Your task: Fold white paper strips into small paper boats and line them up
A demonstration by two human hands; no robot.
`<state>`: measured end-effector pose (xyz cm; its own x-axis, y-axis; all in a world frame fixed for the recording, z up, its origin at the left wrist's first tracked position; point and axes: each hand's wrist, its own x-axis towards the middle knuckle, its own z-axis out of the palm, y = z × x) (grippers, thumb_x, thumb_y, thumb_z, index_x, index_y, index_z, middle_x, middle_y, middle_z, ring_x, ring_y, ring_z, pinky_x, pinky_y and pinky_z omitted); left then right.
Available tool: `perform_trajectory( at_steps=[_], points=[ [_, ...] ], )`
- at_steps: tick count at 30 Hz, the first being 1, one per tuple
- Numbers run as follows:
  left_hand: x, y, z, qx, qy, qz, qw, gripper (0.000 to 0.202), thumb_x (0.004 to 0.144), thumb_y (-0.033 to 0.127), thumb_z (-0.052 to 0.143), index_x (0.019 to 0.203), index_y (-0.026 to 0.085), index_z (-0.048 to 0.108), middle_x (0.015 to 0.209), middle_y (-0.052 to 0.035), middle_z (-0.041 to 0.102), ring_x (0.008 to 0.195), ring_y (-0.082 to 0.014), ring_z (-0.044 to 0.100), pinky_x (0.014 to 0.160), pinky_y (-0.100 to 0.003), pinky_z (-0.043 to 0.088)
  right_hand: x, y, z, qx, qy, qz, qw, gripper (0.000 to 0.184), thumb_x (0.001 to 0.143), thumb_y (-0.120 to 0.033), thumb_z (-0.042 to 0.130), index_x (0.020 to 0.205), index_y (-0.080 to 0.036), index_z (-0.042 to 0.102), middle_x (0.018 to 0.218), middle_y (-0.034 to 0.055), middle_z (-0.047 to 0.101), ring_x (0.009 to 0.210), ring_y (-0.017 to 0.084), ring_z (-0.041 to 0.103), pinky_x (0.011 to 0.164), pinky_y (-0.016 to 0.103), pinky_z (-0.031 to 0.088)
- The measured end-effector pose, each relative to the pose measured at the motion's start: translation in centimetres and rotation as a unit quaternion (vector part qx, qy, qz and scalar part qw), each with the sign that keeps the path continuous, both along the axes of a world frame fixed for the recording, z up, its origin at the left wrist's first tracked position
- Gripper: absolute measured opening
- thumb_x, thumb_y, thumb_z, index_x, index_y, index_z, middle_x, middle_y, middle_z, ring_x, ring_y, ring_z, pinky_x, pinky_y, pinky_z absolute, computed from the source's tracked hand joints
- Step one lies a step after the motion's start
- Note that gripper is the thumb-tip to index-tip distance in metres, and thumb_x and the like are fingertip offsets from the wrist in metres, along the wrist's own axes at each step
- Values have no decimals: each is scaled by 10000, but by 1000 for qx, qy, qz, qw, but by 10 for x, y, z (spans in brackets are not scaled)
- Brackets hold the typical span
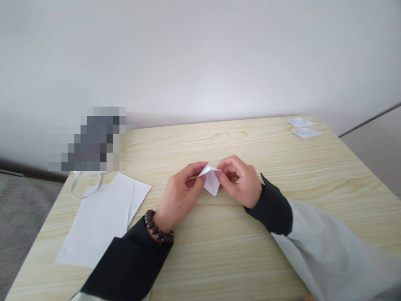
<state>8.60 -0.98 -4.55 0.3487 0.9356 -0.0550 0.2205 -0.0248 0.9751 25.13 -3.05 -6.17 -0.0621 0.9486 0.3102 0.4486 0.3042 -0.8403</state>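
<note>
A small folded piece of white paper (211,179) is held between both hands over the middle of the light wooden table (238,251). My left hand (180,195), with a dark bead bracelet at the wrist, pinches its left edge. My right hand (239,180) pinches its right edge with curled fingers. The paper's pointed end hangs downward, just above the tabletop.
Several flat white sheets (100,219) lie at the left of the table, with a white loop of strap (85,186) behind them. Two small folded paper pieces (303,127) sit at the far right corner. A blurred-out object (90,140) stands at the back left by the wall.
</note>
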Motion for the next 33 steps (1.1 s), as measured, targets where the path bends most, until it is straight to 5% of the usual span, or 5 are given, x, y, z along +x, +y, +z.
perform_trajectory(
  at_steps=[9, 18, 27, 33],
  points=[
    [-5, 2, -1, -33, -68, -11, 997, 270, 784, 229, 608, 1046, 161, 620, 1039, -76, 691, 903, -190, 651, 757, -279, 518, 3, -2, 2, 6, 9, 41, 999, 179, 799, -155, 536, 963, -203, 484, 524, -73, 563, 383, 63, 494, 398, 163, 387],
    [-11, 6, 1, -189, -224, -12, 956, 328, 731, 160, 630, 1057, 173, 667, 1055, -73, 697, 1002, -230, 629, 880, -365, 492, 9, 1, -9, -10, 153, 116, 981, 141, 888, -252, 500, 989, -191, 577, 731, 14, 656, 564, 107, 635, 512, 226, 544],
    [-10, 7, 2, -218, -250, -19, 943, 269, 752, 111, 592, 992, 158, 705, 1124, -78, 680, 1089, -228, 599, 974, -354, 453, 14, 2, 4, 164, -58, 88, 981, 250, 836, -96, 479, 971, -209, 656, 685, 8, 646, 565, 99, 579, 573, 230, 486],
    [-11, 9, 0, -225, -282, -31, 932, 285, 766, 100, 518, 968, 144, 714, 1121, -79, 681, 1088, -220, 593, 955, -327, 467, 16, 4, 3, 196, -71, 101, 973, 283, 832, -102, 464, 1007, -211, 657, 765, 35, 637, 659, 118, 591, 600, 242, 488]
  ],
)
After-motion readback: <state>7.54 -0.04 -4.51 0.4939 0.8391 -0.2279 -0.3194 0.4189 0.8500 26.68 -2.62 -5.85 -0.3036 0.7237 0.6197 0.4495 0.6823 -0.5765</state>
